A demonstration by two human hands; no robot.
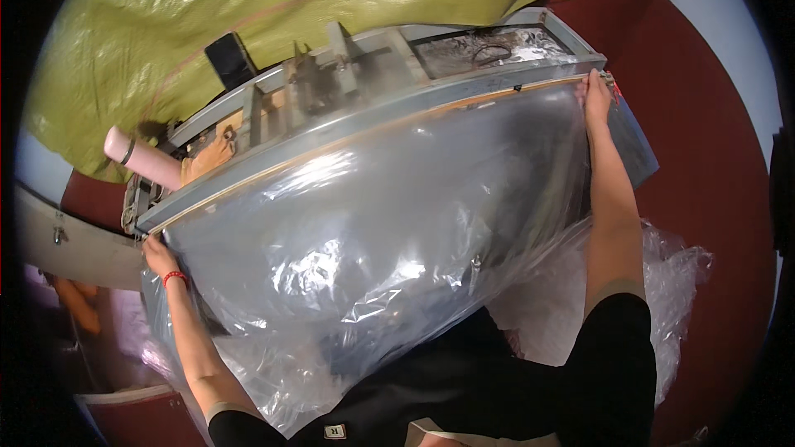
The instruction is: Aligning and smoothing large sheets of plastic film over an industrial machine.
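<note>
A wide sheet of clear plastic film (389,199) is stretched over a grey work surface and hangs down toward my body. Its far edge runs along a long yellowish strip (348,142) at the front of a grey metal frame (464,76). At the strip's left end, my left hand (157,255), with a red bead bracelet on the wrist, is closed on the film's corner. Out at the right end, my right hand (595,99) pinches the opposite corner of the film. The fingertips of both hands are partly hidden.
Behind the frame lies a yellow-green woven sheet (273,0) with a black phone (230,61) on it. A pink bottle (142,157) leans at the frame's left end. More crumpled film (662,281) hangs at the right, over the dark red floor (704,157).
</note>
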